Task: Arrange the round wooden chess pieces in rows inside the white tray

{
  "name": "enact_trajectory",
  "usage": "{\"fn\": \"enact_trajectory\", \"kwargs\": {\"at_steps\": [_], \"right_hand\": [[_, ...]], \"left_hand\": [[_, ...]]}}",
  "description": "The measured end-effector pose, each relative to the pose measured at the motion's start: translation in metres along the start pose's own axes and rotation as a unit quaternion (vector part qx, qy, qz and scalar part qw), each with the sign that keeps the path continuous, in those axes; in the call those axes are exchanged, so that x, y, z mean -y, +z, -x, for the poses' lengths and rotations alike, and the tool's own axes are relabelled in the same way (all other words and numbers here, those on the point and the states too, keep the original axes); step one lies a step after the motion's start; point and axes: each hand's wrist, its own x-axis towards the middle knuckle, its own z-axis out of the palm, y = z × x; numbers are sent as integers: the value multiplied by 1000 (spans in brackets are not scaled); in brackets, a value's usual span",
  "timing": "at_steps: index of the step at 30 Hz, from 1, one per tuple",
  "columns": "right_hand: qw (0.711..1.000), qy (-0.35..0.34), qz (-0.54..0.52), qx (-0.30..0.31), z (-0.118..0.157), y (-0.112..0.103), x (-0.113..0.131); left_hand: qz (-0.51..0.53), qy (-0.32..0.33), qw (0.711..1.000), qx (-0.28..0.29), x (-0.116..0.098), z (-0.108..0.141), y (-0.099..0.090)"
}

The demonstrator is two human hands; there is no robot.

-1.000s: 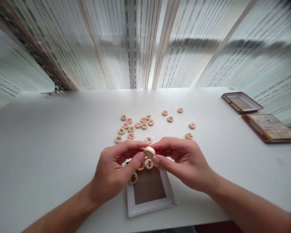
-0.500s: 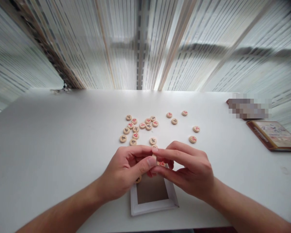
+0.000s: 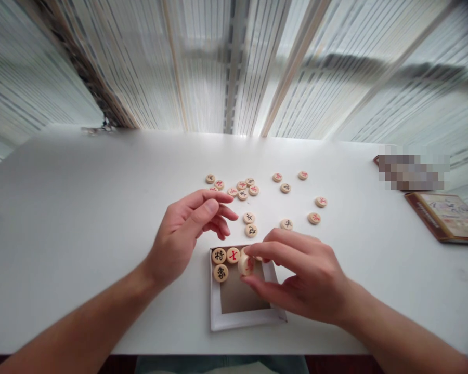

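Left hand point(image 3: 185, 226): empty, loosely spread | Right hand point(image 3: 304, 272): pinching red-marked piece point(image 3: 246, 265) over tray point(image 3: 249, 318), near front edge of desk point(image 3: 81, 208) | Done: seated pieces point(image 3: 219, 255) along tray's far edge, one more at left edge | Remaining: loose pieces point(image 3: 254, 190) beyond tray

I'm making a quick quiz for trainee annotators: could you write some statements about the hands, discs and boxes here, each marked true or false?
1. The right hand holds a round, wood-coloured disc with a red marking. True.
2. Both hands are gripping a disc. False: the left hand is open, with no disc visible in its grasp.
3. A round, black-marked disc lies in the far left corner of the shallow, white-walled, brown-bottomed tray. True.
4. Every loose disc bears red marks. False: several on the white table bear black ones.
5. No box lies right of the tray. False: a flat, brown-edged box with a pictured cover does.
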Motion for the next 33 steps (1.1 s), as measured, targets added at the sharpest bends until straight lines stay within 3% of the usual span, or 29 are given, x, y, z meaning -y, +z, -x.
{"fn": "enact_trajectory", "kwargs": {"at_steps": [3, 8, 18, 33], "right_hand": [[996, -33, 35, 73, 2, 4, 1], [985, -58, 65, 147, 4, 11, 1], [980, -64, 76, 174, 7, 14, 1], [980, -100, 91, 148, 7, 17, 3]], "left_hand": [[-26, 7, 999, -22, 2, -4, -4], [-62, 5, 998, 1, 5, -2, 2], [-64, 8, 998, 6, 3, -1, 5], [-47, 4, 999, 16, 4, -1, 5]]}}
